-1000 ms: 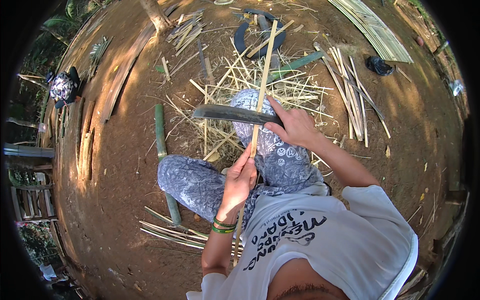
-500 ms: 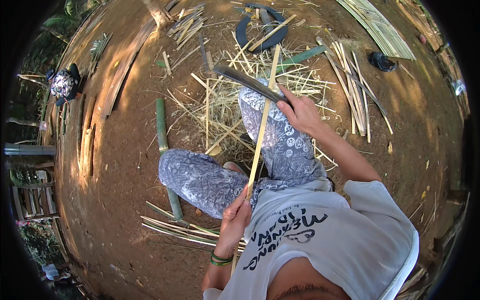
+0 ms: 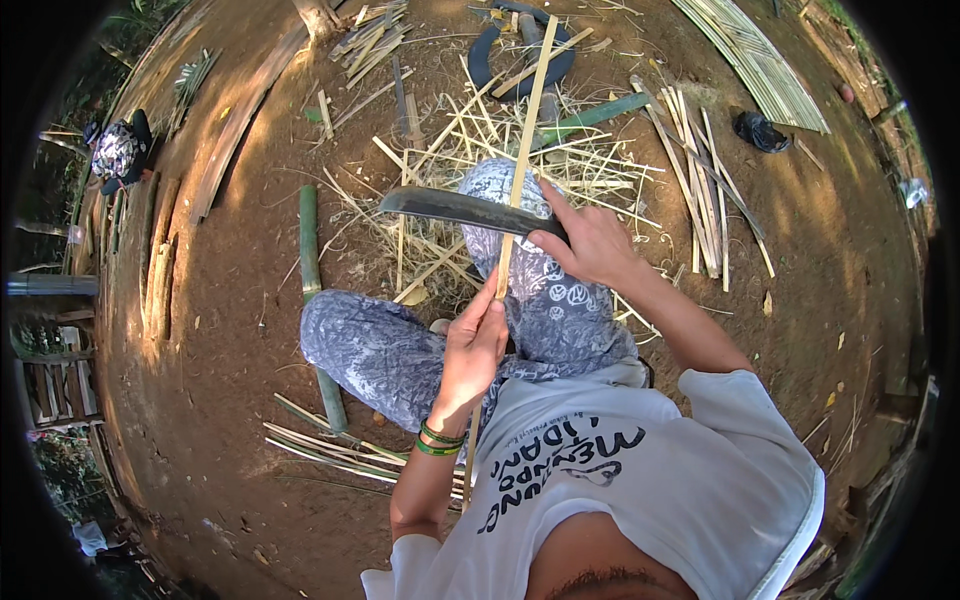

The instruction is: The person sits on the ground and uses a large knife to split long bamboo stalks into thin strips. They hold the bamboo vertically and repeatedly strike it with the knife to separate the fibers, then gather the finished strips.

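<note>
Leftmost on the bare earth lie weathered planks point(image 3: 235, 125) and, closer in, a green bamboo pole point(image 3: 312, 270) stretched along the ground beside the seated person's knee, with a small bundle of finished strips point(image 3: 320, 445) resting below it. Next comes the left hand point(image 3: 473, 345), fingers curled shut around the lower part of a long pale bamboo strip point(image 3: 520, 165), steadying it upright over the lap in patterned trousers. Crossing that strip is a dark curved machete blade point(image 3: 455, 208), its edge set against the strip a little above the left hand. The right hand point(image 3: 590, 243) is closed firmly on the machete's handle, index finger stretched along the top. Beyond the knees a thick litter of pale shavings and slivers point(image 3: 480, 150) covers the ground, and farther right sit more cut slats point(image 3: 690, 170) and a woven bamboo panel point(image 3: 755, 60). Judging by the heap of trimmings and the bundle already laid aside, a good share of the work looks done, while the strip in hand seems only partly dressed, with most of its length above the blade yet to be worked.
</note>
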`<action>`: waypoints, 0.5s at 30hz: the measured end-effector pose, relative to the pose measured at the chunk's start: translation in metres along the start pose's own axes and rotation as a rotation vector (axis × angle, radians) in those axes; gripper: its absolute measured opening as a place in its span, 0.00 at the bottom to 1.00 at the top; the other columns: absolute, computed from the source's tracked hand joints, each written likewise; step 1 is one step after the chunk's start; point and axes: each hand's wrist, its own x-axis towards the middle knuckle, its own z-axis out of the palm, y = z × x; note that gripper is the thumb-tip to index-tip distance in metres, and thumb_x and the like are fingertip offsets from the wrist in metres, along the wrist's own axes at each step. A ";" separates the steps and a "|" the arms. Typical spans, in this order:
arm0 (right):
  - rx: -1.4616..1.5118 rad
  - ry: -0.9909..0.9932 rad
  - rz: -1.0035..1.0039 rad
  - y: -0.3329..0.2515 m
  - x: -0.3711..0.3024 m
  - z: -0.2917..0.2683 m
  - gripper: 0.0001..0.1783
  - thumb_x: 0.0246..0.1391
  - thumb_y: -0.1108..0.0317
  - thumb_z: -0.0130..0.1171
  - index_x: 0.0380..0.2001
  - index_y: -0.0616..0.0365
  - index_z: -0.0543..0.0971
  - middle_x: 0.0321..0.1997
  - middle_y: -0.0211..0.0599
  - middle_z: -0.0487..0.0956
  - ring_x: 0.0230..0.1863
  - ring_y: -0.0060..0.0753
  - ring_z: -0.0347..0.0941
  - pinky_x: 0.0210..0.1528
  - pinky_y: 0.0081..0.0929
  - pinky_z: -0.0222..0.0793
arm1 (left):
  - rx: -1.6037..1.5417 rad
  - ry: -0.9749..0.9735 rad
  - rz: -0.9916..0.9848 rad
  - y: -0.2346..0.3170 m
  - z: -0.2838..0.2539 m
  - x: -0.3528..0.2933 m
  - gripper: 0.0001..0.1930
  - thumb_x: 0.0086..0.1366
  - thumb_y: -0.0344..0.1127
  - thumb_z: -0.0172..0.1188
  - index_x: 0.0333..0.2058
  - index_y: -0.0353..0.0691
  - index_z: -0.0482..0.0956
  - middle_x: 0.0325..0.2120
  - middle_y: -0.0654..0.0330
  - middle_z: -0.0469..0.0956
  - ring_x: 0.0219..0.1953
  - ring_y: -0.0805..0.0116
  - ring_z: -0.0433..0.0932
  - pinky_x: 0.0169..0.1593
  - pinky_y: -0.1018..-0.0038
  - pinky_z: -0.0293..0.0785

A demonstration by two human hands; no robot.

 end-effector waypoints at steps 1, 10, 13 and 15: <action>0.006 0.005 -0.001 0.000 0.001 0.000 0.42 0.60 0.41 0.53 0.69 0.56 0.60 0.16 0.52 0.74 0.21 0.59 0.74 0.28 0.51 0.69 | 0.027 0.001 -0.008 -0.001 -0.002 -0.007 0.24 0.76 0.29 0.44 0.69 0.44 0.61 0.18 0.77 0.56 0.18 0.87 0.53 0.21 0.86 0.52; 0.117 0.061 -0.014 0.020 0.005 0.013 0.42 0.62 0.39 0.52 0.67 0.62 0.63 0.15 0.54 0.74 0.21 0.60 0.75 0.28 0.51 0.70 | 0.043 0.040 -0.067 -0.009 -0.009 -0.045 0.24 0.76 0.31 0.46 0.69 0.45 0.61 0.18 0.76 0.56 0.18 0.87 0.53 0.20 0.86 0.51; 0.021 -0.043 -0.073 -0.002 0.003 -0.007 0.47 0.60 0.37 0.52 0.66 0.67 0.61 0.14 0.53 0.73 0.19 0.60 0.74 0.27 0.51 0.70 | 0.035 0.033 -0.018 0.003 0.000 -0.013 0.24 0.76 0.31 0.46 0.69 0.43 0.61 0.18 0.76 0.57 0.18 0.87 0.54 0.19 0.86 0.52; 0.006 -0.079 -0.054 -0.003 0.006 -0.009 0.49 0.58 0.36 0.53 0.68 0.66 0.59 0.13 0.51 0.73 0.19 0.59 0.74 0.27 0.51 0.69 | 0.007 0.016 0.004 0.004 0.005 0.006 0.24 0.76 0.31 0.46 0.69 0.41 0.60 0.18 0.75 0.58 0.18 0.87 0.54 0.19 0.86 0.52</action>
